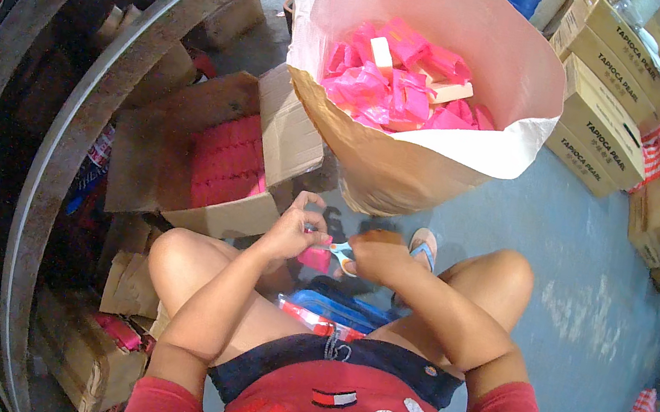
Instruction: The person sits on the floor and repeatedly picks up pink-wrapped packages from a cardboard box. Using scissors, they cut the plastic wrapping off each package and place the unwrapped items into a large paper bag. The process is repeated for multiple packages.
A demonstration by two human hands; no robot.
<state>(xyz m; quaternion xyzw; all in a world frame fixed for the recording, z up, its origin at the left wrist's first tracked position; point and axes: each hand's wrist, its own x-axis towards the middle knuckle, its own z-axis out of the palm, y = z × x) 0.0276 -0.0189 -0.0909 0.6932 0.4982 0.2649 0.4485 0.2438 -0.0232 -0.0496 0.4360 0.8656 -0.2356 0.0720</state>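
So the left hand (289,232) has its thumb and fingers pinched together on a small pink packet (316,257), out past the near right corner of the open carton (235,218). Looks like it's held by the upper end so the rest hangs free of the fingers. Right hand (378,257) is curled around the scissors (340,251), tips aimed left at the packet; can't tell if the blades are apart. My guess is the carton sits by the left knee so its neat pink rows (225,159) are easy to grab, and the big paper sack (405,170) stands mouth-up so the jumbled pink wrappers (407,97) stay inside its rim.
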